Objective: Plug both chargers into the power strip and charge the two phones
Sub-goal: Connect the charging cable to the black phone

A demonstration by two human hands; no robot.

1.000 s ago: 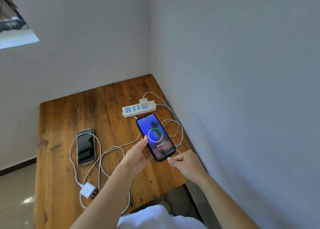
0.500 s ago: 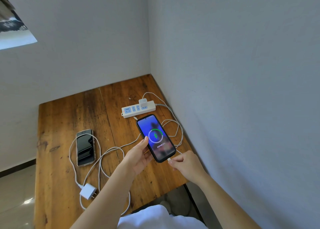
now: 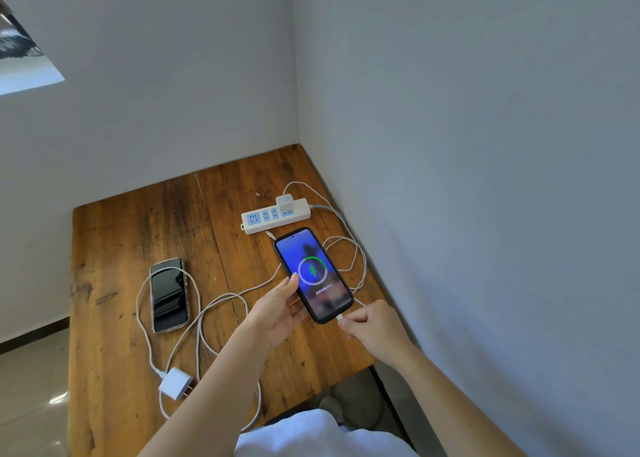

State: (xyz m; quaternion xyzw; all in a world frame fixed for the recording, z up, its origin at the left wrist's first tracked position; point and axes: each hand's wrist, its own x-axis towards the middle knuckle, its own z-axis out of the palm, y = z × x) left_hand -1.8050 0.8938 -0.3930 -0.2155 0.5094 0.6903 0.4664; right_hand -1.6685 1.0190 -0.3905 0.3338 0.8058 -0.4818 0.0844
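My left hand holds a black-cased phone by its left edge, its lit blue screen showing a green charging ring. At the phone's bottom edge my right hand pinches the white cable plug. That cable loops back to a white charger seated in the right end of the white power strip. A second phone, dark-screened, lies flat on the left. The second white charger lies loose near the front edge, its cable coiled across the table.
The wooden table fills a corner, with walls right behind and along its right side. The strip's left sockets are free. A loose cable end lies just in front of the strip. Tiled floor shows to the left.
Both hands and the lit phone have stayed almost still, with only a slight shift of the view. The charging ring stays on the screen.
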